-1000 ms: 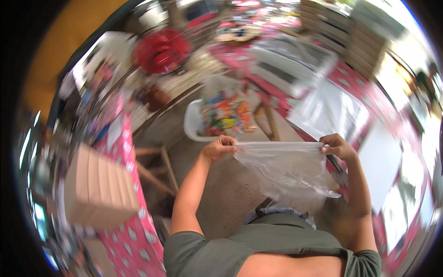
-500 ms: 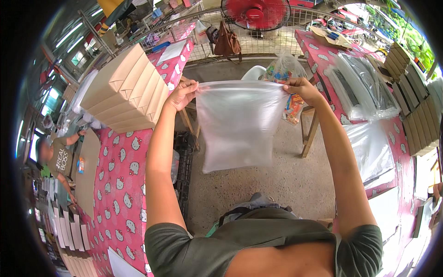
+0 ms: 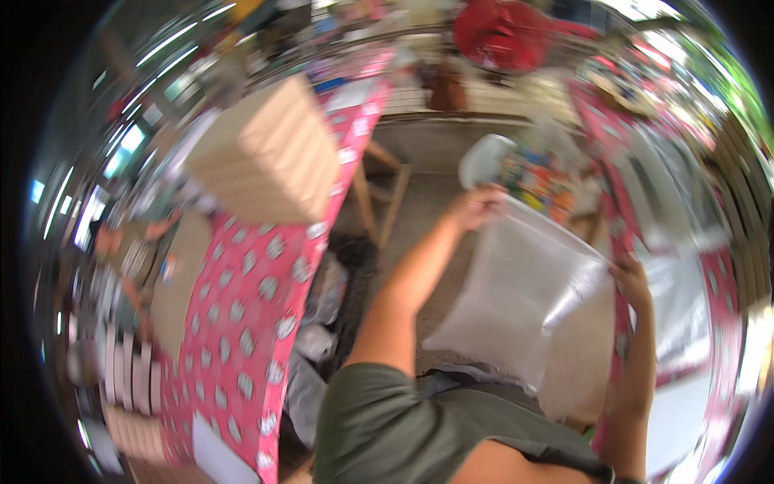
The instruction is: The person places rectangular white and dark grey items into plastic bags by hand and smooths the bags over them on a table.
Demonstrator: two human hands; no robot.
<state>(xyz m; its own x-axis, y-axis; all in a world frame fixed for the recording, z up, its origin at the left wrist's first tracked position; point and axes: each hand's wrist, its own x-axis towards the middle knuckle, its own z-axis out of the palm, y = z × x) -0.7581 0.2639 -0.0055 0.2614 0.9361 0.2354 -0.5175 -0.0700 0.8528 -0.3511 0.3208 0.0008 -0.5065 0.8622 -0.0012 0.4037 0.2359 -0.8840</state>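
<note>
A clear plastic bag (image 3: 516, 294) hangs stretched between my two hands, its top edge sloping down to the right. One top corner is pinched in my left hand (image 3: 481, 207), in front of a white chair (image 3: 485, 161). The other corner is gripped by my right hand (image 3: 631, 281), lower and close to the edge of the right table. The bag's lower part reaches back toward my body. Motion blurs the picture, so finger detail is soft.
On the left, a pink patterned table (image 3: 242, 298) bears a stack of brown paper-wrapped packs (image 3: 266, 153). Plastic-covered packs (image 3: 669, 189) and clear sheeting (image 3: 673, 310) lie on the right table. A red fan (image 3: 504, 34) stands far ahead. Another person (image 3: 137, 258) is at far left.
My view and body have turned to the right. The bag has swung right and come nearer to me, now tilted, with my right hand below my left. Both hands keep their hold.
</note>
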